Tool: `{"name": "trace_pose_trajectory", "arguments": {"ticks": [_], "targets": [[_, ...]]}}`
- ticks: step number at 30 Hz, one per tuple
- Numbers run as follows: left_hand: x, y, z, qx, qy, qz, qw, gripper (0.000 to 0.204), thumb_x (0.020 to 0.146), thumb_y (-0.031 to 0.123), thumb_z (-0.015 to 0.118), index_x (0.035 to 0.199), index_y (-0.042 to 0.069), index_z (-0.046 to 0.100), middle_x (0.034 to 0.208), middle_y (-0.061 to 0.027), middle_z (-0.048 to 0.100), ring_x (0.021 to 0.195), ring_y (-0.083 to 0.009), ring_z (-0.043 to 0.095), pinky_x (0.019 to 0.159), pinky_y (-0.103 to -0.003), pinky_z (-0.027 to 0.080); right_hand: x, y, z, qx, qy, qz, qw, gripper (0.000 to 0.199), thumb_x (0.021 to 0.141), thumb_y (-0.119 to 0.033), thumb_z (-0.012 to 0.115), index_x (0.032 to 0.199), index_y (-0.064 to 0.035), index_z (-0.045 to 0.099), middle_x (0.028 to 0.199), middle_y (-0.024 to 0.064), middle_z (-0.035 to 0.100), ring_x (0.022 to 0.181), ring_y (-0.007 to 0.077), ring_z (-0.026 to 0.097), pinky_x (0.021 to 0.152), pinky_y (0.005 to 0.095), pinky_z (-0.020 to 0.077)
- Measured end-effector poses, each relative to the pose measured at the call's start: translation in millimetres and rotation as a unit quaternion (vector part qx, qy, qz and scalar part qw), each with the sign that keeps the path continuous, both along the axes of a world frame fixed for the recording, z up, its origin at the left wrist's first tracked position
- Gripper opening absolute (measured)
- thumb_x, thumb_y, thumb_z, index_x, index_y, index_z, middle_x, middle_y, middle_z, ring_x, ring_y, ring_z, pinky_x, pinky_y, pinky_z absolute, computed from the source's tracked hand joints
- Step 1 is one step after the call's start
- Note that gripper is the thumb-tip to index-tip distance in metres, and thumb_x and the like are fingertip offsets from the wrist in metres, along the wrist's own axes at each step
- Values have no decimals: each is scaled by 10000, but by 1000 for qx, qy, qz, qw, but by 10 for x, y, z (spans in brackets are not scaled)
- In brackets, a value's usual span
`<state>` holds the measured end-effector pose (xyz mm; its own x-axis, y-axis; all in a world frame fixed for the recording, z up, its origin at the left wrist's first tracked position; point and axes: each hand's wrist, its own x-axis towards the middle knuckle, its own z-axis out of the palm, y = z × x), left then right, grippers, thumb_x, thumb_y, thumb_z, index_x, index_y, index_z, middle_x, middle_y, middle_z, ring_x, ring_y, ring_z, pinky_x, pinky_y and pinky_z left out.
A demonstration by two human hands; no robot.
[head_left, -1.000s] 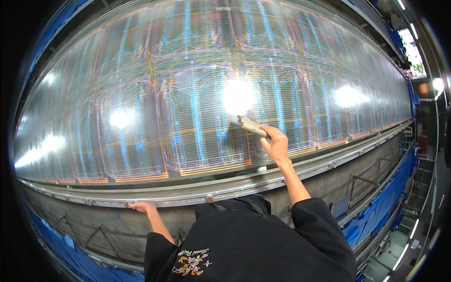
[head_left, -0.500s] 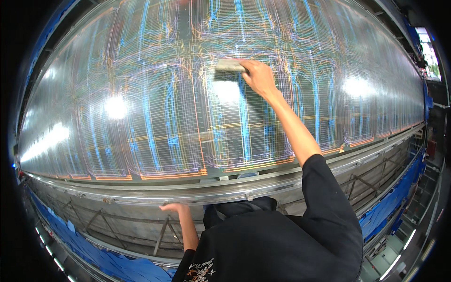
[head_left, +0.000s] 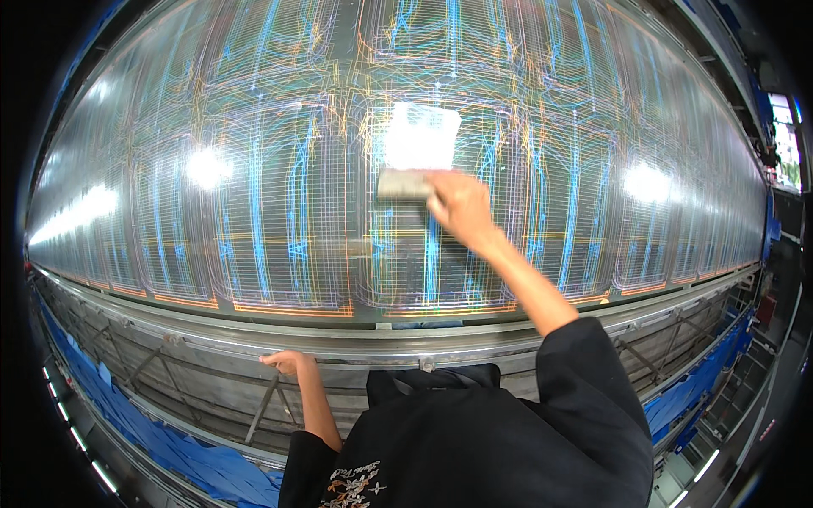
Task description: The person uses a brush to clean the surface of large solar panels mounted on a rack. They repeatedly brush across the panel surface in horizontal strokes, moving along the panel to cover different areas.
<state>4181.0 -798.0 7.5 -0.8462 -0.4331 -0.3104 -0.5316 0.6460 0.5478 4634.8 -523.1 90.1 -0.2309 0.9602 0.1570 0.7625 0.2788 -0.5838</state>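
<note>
My right hand [head_left: 461, 203] is closed round one end of a flat greyish-beige brush-like tool [head_left: 401, 184], which is slightly blurred. The tool lies level just over or on a large dark glossy panel [head_left: 366, 279] covered in fine coloured lines; whether it touches cannot be told. Bright lamp reflections show on the panel right beyond the tool. At the near side, my left hand [head_left: 288, 362] rests by the long metal rail [head_left: 339, 348], fingers stretched toward the left and nothing seen in them. Its fingertips show only in part.
Below the rail runs a metal frame with diagonal struts [head_left: 261, 411]. Blue sheeting [head_left: 161, 432] hangs along the lower left, with more blue sheeting [head_left: 699, 381] at the right. A bright window [head_left: 784, 140] stands at the far right.
My right hand has drawn the brush-like tool toward me over the panel, from beyond the bright reflection to its near side. My left hand appears a little farther left by the rail.
</note>
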Motion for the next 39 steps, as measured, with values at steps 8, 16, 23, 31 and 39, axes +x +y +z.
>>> {"name": "trace_pose_trajectory", "arguments": {"ticks": [8, 16, 23, 31, 39], "targets": [[126, 207, 151, 10, 25, -13, 1000, 1106, 1008, 838, 275, 1462, -128, 563, 1524, -345, 538, 1368, -518, 571, 1143, -561, 524, 63, 1435, -196, -18, -40, -40, 998, 308, 827, -105, 716, 1132, -89, 758, 1049, 137, 781, 905, 352, 746, 799, 475, 604], [127, 198, 240, -8, -34, 10, 999, 1044, 1004, 845, 257, 1587, 12, 494, 1607, -312, 467, 1441, -497, 512, 1197, -538, 484, -66, -259, 5, -49, -3, 60, 997, 277, 804, -59, 715, 1077, -77, 763, 1032, 152, 786, 945, 337, 768, 843, 456, 627], [237, 291, 285, -17, -19, -34, 999, 991, 1025, 815, 225, 1604, 56, 490, 1597, -306, 485, 1436, -502, 518, 1176, -543, 501, 673, 1037, 242, 14, -28, -108, 994, 249, 814, -114, 654, 1015, -75, 796, 884, 169, 745, 799, 394, 719, 706, 503, 560], [425, 442, 518, 24, 8, -9, 1000, 1025, 1028, 810, 235, 1500, -31, 581, 1541, -320, 539, 1371, -516, 574, 1120, -581, 539, 608, 289, -140, 26, -34, -53, 998, 320, 827, -116, 687, 1135, -108, 772, 1073, 153, 793, 908, 330, 773, 797, 454, 640], [24, 26, 170, 7, 23, -47, 999, 1039, 1023, 815, 275, 1382, -85, 648, 1425, -334, 625, 1268, -497, 644, 1019, -582, 582, 227, -1118, 406, -80, 2, -36, 996, 355, 819, -86, 729, 1169, -46, 771, 1158, 154, 790, 1032, 329, 760, 929, 440, 610]]}}
